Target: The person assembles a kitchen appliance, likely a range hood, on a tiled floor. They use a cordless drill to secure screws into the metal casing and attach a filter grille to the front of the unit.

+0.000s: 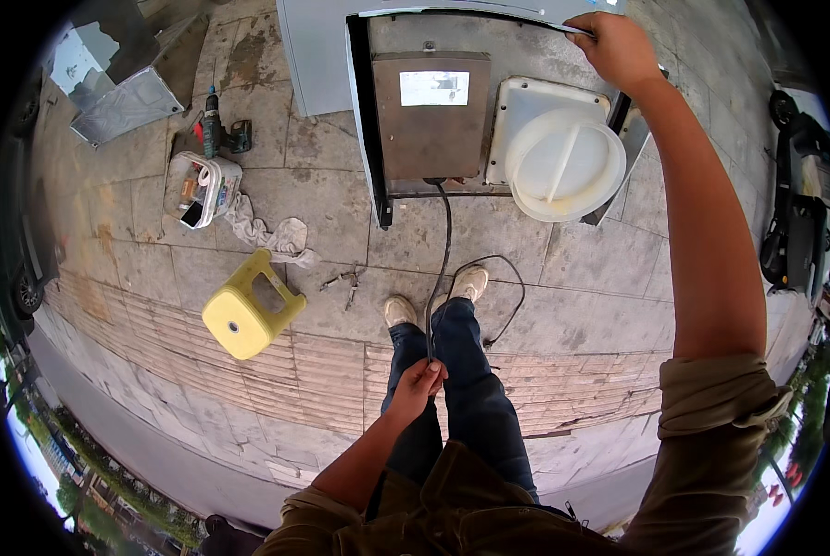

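Black cable pinched in closed left hand, cabinet top edge gripped by right hand, open paving around shoes.

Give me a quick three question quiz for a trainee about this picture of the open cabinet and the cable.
1. True or false: the left hand pinches the black cable.
2. Which thing lies on its side on the pavement? A) yellow stool B) white round cover
3. Fill in: the right hand grips the cabinet's open ____.

Key: 1 true. 2 A. 3 door, by its top edge.
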{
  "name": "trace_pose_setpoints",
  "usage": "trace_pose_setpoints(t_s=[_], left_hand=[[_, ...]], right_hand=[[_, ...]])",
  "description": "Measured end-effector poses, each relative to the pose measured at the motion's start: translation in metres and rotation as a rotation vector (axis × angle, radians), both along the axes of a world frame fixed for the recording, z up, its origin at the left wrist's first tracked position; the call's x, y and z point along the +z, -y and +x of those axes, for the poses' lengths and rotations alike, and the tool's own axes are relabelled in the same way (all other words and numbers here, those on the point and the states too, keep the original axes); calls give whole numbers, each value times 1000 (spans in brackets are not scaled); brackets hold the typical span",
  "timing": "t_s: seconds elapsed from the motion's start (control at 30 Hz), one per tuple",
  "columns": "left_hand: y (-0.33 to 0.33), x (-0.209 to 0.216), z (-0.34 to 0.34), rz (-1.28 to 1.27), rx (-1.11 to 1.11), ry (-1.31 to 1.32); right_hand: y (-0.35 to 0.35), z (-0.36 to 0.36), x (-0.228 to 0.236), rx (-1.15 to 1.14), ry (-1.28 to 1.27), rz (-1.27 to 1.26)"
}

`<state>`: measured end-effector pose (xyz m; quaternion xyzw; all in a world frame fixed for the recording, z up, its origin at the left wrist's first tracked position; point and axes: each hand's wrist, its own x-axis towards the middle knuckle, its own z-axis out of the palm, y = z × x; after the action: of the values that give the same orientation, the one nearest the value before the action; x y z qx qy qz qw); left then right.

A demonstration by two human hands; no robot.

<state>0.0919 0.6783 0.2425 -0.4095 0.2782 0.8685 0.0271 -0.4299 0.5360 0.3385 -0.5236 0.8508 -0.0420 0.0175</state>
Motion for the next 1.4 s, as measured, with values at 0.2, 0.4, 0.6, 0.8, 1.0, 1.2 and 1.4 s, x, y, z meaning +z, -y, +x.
trace_pose_setpoints(t_s=[0.2,0.4,0.6,0.8,1.0,1.2,1.4], left_hand=[[3,8,1,-7,-81,57],[17,15,14,-312,-217,191],[66,19,74,-919,-406,391],[72,23,101,-899,-434,528],[58,10,94,-845,-470,499],[69,19,77,-888,-440,477],[72,21,74,-931,-410,459]], right_hand=[[-9,2,1,-43,34,39],[-4,-7,-7,-20,52,27],[-10,-7,-4,-69,42,13],[-2,5,0,-88,21,14],[-7,11,0,-118,22,-10],[-9,19,4,-117,42,19],[-8,12,3,-106,51,4]])
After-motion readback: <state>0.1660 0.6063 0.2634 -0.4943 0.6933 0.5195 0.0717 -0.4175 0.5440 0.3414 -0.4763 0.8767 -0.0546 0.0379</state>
